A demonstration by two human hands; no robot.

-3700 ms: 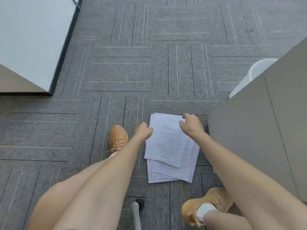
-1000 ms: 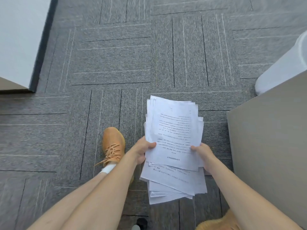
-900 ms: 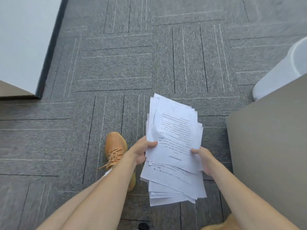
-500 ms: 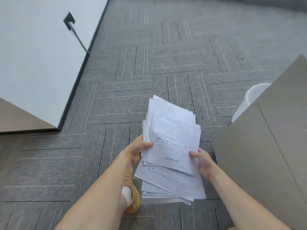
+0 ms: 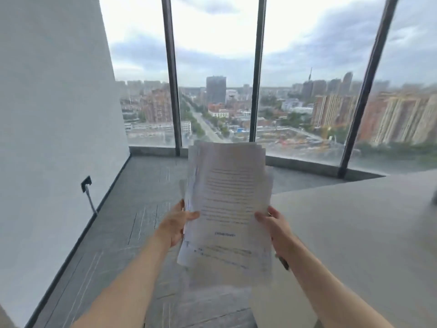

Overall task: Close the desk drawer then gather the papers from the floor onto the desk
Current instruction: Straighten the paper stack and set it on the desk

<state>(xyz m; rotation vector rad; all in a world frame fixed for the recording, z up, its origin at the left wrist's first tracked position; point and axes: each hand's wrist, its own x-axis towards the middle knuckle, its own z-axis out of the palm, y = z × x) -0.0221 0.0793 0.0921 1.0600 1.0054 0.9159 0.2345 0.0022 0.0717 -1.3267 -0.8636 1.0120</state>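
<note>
A loose stack of white printed papers is held up in front of me, above the grey carpet, its sheets fanned unevenly. My left hand grips the stack's left edge with the thumb on top. My right hand grips the right edge the same way. The grey desk spreads out to the right, its near corner just beside the papers. The drawer is out of view. The picture is blurred by head motion.
A white wall with a socket and cable runs along the left. Tall windows with dark frames stand ahead, over a city view. Grey carpet covers the floor between the wall and the desk.
The papers came off the floor in both hands. I have risen from a crouch, and the view swung up from the carpet to the windows and desk top.
</note>
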